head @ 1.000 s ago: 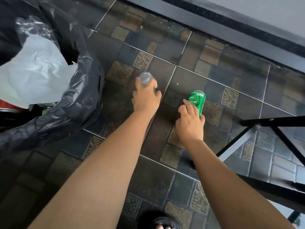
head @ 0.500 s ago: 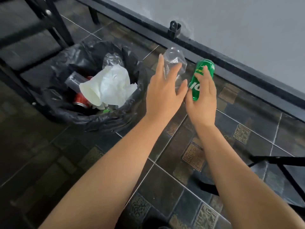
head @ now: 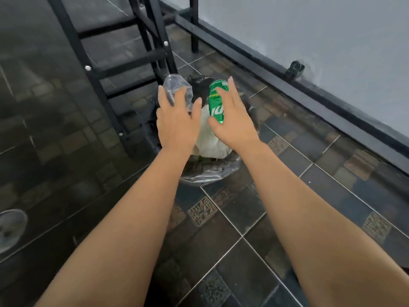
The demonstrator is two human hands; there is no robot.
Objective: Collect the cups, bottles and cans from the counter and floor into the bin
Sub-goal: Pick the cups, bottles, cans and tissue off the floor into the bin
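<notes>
A crumpled clear plastic bottle (head: pixel 177 88) is held in my left hand (head: pixel 177 122), fingers over its side and thumb spread to the right. My right hand (head: pixel 232 122) grips a green can (head: pixel 215 100), upright, between thumb and fingers. Both hands hover directly above the bin (head: pixel 210 173), which is lined with a black bag and stands on the tiled floor. White crumpled paper (head: pixel 210 140) shows inside it between my wrists; the rest of its contents are hidden by my hands.
A black metal frame (head: pixel 143 58) with crossbars stands just left of and behind the bin. A black skirting (head: pixel 309 91) with a door stopper (head: pixel 294 69) runs along the grey wall at right. A grey round object (head: pixel 11 229) lies at far left.
Both hands lifted the bottle and can off the floor and carried them left, from beside the bin to directly over it. The view swung with them.
</notes>
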